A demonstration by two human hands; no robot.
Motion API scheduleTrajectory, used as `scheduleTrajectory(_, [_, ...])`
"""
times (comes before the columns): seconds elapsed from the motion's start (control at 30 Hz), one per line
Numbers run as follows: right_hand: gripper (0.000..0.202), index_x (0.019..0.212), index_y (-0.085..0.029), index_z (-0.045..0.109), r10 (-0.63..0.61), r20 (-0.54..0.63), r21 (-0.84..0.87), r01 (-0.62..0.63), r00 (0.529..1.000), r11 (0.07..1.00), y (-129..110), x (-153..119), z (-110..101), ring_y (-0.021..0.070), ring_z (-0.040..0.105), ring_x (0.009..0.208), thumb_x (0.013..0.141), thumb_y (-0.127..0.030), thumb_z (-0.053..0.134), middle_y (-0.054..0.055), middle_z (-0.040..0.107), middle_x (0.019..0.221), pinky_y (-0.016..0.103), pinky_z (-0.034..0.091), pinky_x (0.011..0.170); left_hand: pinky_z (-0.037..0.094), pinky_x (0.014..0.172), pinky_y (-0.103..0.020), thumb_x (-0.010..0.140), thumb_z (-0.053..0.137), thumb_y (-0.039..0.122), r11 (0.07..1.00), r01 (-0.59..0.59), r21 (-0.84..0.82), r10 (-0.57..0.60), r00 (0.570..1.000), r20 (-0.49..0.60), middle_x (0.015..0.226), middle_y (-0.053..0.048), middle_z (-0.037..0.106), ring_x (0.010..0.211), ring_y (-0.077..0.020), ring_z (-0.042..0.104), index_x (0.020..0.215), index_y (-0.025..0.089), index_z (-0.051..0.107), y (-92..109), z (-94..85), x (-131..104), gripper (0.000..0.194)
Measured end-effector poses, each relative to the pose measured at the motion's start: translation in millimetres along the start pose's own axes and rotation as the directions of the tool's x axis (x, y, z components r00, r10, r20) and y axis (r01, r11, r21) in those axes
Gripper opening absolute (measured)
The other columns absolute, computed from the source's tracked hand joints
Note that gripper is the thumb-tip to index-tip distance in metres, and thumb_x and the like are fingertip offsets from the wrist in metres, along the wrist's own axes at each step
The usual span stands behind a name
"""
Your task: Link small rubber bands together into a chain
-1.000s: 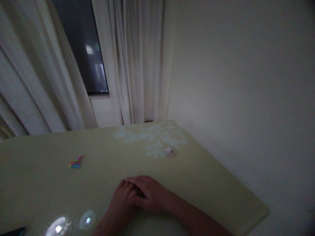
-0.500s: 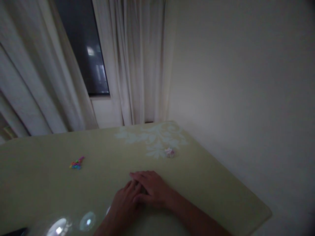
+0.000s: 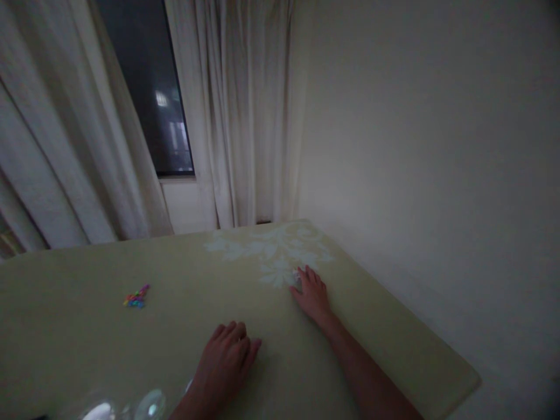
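Two hands out over the surface (image 3: pixel 184 338), and the right hand (image 3: pixel 312 297) is clearly the nearer one to the small pale thing (image 3: pixel 296 275). That thing sits toward the far right part of the surface, by the white leaf pattern (image 3: pixel 245 248), right at the gap between the right thumb and index finger, so on the left side of that hand. Right fingers are spread forward around and partly over it. Touching or actually gripping? Can't tell from this angle. The left hand (image 3: pixel 223 361) is well short of it, nearer the wearer and off to the left, fingers curled in with the thumb poking out to the right. Couldn't say if they're fully closed or have anything tucked underneath.

The little multicoloured bunch (image 3: pixel 136 297) is well apart from all that, ahead and left of the left hand, which is the closer one to it. Its long axis runs slantwise, with the pinkish-purple end pointing away and to the right.

As for the pale thing's own long axis, no clue: most of it is behind the fingers, and it's dim and blurry. Some dark thing (image 3: pixel 41 417) is cut off at the bottom left edge, and glare (image 3: pixel 152 402) washes out the surface nearby.
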State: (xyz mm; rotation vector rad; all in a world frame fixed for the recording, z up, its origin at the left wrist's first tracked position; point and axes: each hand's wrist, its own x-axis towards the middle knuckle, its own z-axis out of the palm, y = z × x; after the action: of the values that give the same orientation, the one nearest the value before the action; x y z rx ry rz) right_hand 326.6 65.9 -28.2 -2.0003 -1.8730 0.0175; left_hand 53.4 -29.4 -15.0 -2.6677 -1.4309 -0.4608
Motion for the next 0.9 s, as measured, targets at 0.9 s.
scheduleTrajectory(0.9, [0.098,0.156,-0.024,0.046,-0.676,0.274,0.668,0.371,0.684,0.645,-72,-59,-28,0.0319,0.048,0.14,0.075,-0.061,0.087,0.014,0.053,0.151,0.046,0.034,0.12,0.048,0.106,-0.042,0.063,0.083,0.034,0.822,0.374,-0.428,-0.253,0.915,0.315,0.13,-0.013,0.065,0.123,-0.0337,0.059,0.128,0.02,0.066,-52,-25.5,-20,0.069])
